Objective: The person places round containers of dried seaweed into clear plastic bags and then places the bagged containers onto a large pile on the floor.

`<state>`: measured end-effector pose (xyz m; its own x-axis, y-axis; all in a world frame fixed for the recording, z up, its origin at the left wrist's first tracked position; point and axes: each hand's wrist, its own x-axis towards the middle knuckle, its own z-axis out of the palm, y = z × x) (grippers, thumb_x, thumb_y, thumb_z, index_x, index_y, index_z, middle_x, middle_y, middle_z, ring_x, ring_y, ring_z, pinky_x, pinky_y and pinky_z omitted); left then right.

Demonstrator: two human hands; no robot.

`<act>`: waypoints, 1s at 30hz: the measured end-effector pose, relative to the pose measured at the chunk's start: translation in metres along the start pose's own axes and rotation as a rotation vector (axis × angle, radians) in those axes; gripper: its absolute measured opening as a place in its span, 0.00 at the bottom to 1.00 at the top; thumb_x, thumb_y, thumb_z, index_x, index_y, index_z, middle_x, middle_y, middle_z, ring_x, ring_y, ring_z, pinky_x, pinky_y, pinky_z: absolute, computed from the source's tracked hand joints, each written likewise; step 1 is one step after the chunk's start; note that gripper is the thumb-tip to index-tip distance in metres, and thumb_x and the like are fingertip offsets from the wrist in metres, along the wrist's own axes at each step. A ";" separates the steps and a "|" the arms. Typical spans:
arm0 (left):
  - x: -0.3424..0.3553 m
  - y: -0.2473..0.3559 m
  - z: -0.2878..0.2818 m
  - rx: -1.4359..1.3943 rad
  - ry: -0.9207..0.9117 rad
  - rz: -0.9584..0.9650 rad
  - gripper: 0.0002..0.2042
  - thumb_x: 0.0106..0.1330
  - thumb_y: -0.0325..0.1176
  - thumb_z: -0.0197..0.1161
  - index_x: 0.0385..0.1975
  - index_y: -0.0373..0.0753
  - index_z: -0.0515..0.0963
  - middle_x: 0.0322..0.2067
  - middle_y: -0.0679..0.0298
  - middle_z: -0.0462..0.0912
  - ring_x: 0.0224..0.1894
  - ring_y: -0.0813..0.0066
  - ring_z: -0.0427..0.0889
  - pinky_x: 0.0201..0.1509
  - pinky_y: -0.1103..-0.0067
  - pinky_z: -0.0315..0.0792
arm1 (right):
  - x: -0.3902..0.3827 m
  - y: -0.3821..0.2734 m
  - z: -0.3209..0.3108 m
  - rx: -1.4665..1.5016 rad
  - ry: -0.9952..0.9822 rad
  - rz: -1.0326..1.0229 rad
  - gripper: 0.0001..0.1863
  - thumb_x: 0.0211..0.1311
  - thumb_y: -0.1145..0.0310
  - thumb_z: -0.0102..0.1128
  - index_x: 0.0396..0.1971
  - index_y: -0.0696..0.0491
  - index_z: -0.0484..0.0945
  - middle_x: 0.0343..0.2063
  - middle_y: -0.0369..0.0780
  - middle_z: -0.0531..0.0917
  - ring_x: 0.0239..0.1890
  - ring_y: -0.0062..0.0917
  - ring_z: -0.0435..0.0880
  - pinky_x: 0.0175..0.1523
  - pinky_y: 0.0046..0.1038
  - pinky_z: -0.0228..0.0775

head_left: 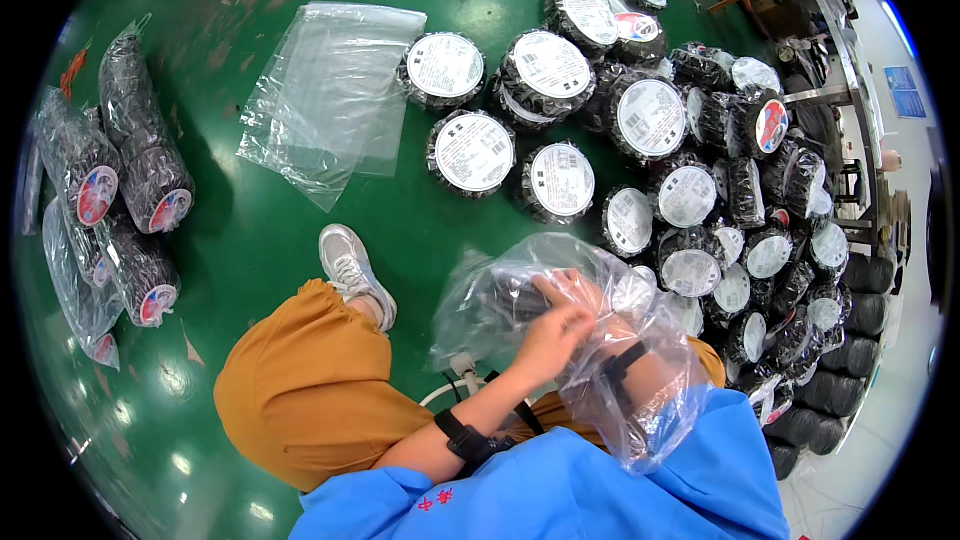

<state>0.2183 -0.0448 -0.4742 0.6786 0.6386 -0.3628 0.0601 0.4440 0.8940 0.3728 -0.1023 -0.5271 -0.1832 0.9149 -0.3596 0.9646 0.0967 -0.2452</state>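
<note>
Clear plastic bag (475, 325) at the grip, drawn over the right hand (580, 292) and much of that forearm. From my end I see that hand only through film: fingers bent, can't tell how far open or what they hold. A dark patch (512, 298) shows through the bag just left of those fingers, too hazy to name. Left hand (553, 340) lies against the bag, just nearer the body than the right, fingers curled; can't tell whether they pinch film. Black band (463, 437) on the left forearm. Ahead-left of the grip: flat bags (335, 80), clear, on the green floor (260, 240). Ahead and right: black packs (652, 117) with round white labels, many heaped, nearest ones close beside the bag. Far left: long rolls (155, 160), bagged, red-and-blue end labels. Left of the grip, a shoe (350, 262); left and nearer the body, brown trousers (300, 380).
</note>
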 end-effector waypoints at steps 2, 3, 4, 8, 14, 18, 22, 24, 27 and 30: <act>0.023 -0.015 -0.025 -0.080 0.364 -0.050 0.05 0.65 0.31 0.55 0.33 0.36 0.73 0.25 0.66 0.75 0.27 0.83 0.72 0.32 0.81 0.69 | 0.015 0.002 -0.014 -0.113 -0.403 -0.142 0.30 0.54 0.61 0.52 0.60 0.42 0.64 0.57 0.44 0.69 0.58 0.43 0.66 0.62 0.40 0.59; 0.030 -0.016 -0.036 -0.201 0.513 -0.161 0.05 0.66 0.31 0.54 0.34 0.36 0.72 0.25 0.67 0.75 0.27 0.82 0.72 0.31 0.81 0.69 | 0.018 0.001 -0.021 -0.033 -0.468 -0.197 0.29 0.51 0.53 0.57 0.56 0.43 0.68 0.54 0.42 0.71 0.54 0.41 0.69 0.58 0.43 0.63; 0.027 -0.018 -0.033 -0.135 0.476 -0.154 0.06 0.68 0.33 0.51 0.35 0.37 0.70 0.25 0.68 0.74 0.26 0.82 0.71 0.29 0.81 0.69 | 0.008 0.011 0.002 0.000 -0.299 -0.142 0.30 0.49 0.52 0.59 0.54 0.44 0.68 0.53 0.44 0.71 0.54 0.42 0.70 0.58 0.42 0.63; -0.005 0.009 0.020 -0.159 -0.197 -0.036 0.16 0.60 0.38 0.63 0.42 0.34 0.71 0.37 0.60 0.77 0.39 0.74 0.75 0.43 0.77 0.71 | 0.021 0.028 0.003 0.385 0.015 0.585 0.41 0.36 0.50 0.72 0.49 0.59 0.68 0.46 0.52 0.74 0.49 0.41 0.74 0.54 0.35 0.67; -0.010 -0.050 -0.006 -0.144 -0.297 -0.255 0.24 0.54 0.40 0.68 0.47 0.34 0.72 0.39 0.55 0.80 0.42 0.67 0.78 0.47 0.72 0.71 | 0.008 0.033 -0.023 0.660 0.229 0.790 0.48 0.37 0.48 0.75 0.52 0.66 0.63 0.44 0.54 0.77 0.49 0.44 0.77 0.54 0.34 0.68; 0.025 -0.059 -0.009 0.087 0.052 -0.144 0.07 0.64 0.32 0.55 0.37 0.35 0.74 0.25 0.64 0.78 0.28 0.76 0.76 0.33 0.77 0.72 | 0.008 0.018 0.000 0.383 0.032 0.778 0.51 0.39 0.42 0.71 0.54 0.66 0.62 0.49 0.55 0.73 0.53 0.45 0.74 0.56 0.35 0.67; 0.027 0.001 -0.014 -0.016 0.195 -0.118 0.06 0.67 0.29 0.49 0.36 0.34 0.72 0.23 0.64 0.77 0.24 0.77 0.76 0.29 0.78 0.71 | 0.009 0.029 0.024 0.464 -0.136 0.631 0.55 0.41 0.45 0.69 0.61 0.66 0.53 0.54 0.57 0.68 0.56 0.45 0.71 0.60 0.35 0.63; 0.011 0.010 0.017 -0.080 -0.028 -0.124 0.09 0.67 0.29 0.49 0.44 0.35 0.69 0.23 0.61 0.77 0.24 0.73 0.77 0.30 0.77 0.71 | 0.012 0.019 0.031 0.277 -0.099 0.566 0.55 0.39 0.51 0.71 0.64 0.63 0.51 0.53 0.55 0.70 0.54 0.43 0.73 0.58 0.32 0.65; 0.005 0.025 0.020 0.003 -0.056 -0.070 0.13 0.67 0.29 0.50 0.50 0.34 0.69 0.25 0.58 0.77 0.26 0.69 0.78 0.35 0.75 0.71 | 0.037 0.011 0.014 0.462 -0.131 0.528 0.56 0.36 0.52 0.73 0.64 0.60 0.52 0.53 0.52 0.72 0.53 0.40 0.74 0.57 0.32 0.66; 0.006 0.034 0.014 0.082 0.065 0.071 0.14 0.66 0.29 0.50 0.51 0.37 0.72 0.33 0.51 0.78 0.34 0.59 0.80 0.39 0.71 0.72 | 0.045 -0.005 0.007 0.305 -0.214 0.620 0.53 0.40 0.50 0.71 0.64 0.57 0.53 0.52 0.48 0.74 0.53 0.39 0.75 0.57 0.33 0.66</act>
<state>0.2345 -0.0345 -0.4428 0.6344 0.7072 -0.3121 0.0754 0.3452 0.9355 0.3584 -0.0648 -0.5487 0.3171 0.6666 -0.6746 0.8133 -0.5571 -0.1682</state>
